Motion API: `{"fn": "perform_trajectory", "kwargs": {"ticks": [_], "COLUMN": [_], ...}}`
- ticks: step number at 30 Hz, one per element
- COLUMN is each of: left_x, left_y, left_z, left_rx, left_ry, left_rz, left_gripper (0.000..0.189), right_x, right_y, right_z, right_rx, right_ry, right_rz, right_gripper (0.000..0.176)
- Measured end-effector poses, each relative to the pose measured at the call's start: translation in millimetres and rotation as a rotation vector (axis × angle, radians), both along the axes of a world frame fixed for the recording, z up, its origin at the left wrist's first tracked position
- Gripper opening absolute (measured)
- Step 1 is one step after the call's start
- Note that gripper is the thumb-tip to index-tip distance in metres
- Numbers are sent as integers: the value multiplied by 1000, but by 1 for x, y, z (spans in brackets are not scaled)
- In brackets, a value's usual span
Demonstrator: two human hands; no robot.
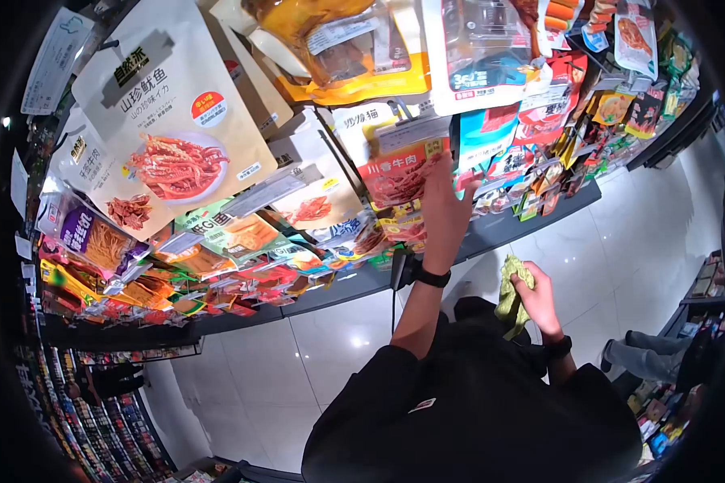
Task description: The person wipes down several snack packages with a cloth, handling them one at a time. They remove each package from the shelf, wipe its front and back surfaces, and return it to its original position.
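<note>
Here, at one o'clock, the left hand [448,213] is at a hanging red-and-white packet [392,172] — whether its fingers pinch it, I cannot tell. At four o'clock, the right hand [540,303] holds a crumpled green item [507,293] — fingers closed around it.

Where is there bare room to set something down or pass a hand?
Tiled floor lies bare between the rack's dark edge and black left sleeve, and from the right hand toward the person in jeans. Hanging packets crowd around the left hand.
</note>
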State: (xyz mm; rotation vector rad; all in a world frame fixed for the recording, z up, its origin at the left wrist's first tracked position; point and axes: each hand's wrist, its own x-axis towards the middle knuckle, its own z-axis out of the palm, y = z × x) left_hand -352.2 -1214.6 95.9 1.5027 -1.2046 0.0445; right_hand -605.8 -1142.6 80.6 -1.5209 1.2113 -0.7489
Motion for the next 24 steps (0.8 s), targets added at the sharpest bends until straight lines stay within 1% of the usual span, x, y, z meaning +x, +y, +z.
{"fn": "perform_trajectory", "kwargs": {"ticks": [2, 3, 4, 6, 7, 9, 10, 11, 12, 14, 15, 16, 18, 20, 22, 24], "left_x": [-7, -8, -10, -15, -24, -30, -31, -45, -49, -49, -47, -48, -51, -54, -62, -73], "left_y": [-17, -24, -31, -43, -51, -62, -66, -59, -65, -84, -89, -89, -74, -60, -44, -24], "left_z": [3, 4, 4, 3, 3, 3, 3, 36, 28, -2, -5, -9, 4, 14, 23, 42], "left_rx": [46, 34, 36, 175, 89, 103, 124, 199, 200, 139, -11, -13, -61, -20, -7, 126], "left_ry": [14, 32, 30, 57, 56, 89, 116, 296, 298, 158, 149, 145, 263, 189, 335, 519], "left_rz": [40, 29, 37, 106, 140, 154, 164, 104, 123, 205, 123, 138, 12, 86, -24, -72], "left_gripper": [72, 68, 68, 61, 52, 50, 48, 46, 46, 37, 29, 29, 25, 21, 21, 22], "right_x": [-13, -16, -21, -31, -36, -46, -54, -61, -66, -83, -92, -99, -114, -125, -131, -134], "right_y": [-2, -5, -9, -19, -27, -42, -51, -60, -69, -87, -98, -107, -123, -138, -149, -161], "right_z": [-13, -13, -15, -23, -25, -28, -31, -29, -27, -24, -22, -24, -32, -33, -30, -29], "right_rx": [-14, -5, -3, -1, -5, -16, -44, -26, -3, 22, 40, 38, 16, 43, -11, -18], "right_ry": [48, 43, 42, 29, 33, 18, 50, 33, 11, 31, 55, 51, 30, 71, 65, 87], "right_rz": [35, 42, 49, 84, 91, 135, 157, 172, 193, 238, 262, 278, 290, 328, 362, 425], "right_gripper": [13, 13, 13, 15, 15, 18, 20, 21, 21, 22, 22, 22, 23, 25, 27, 30]}}
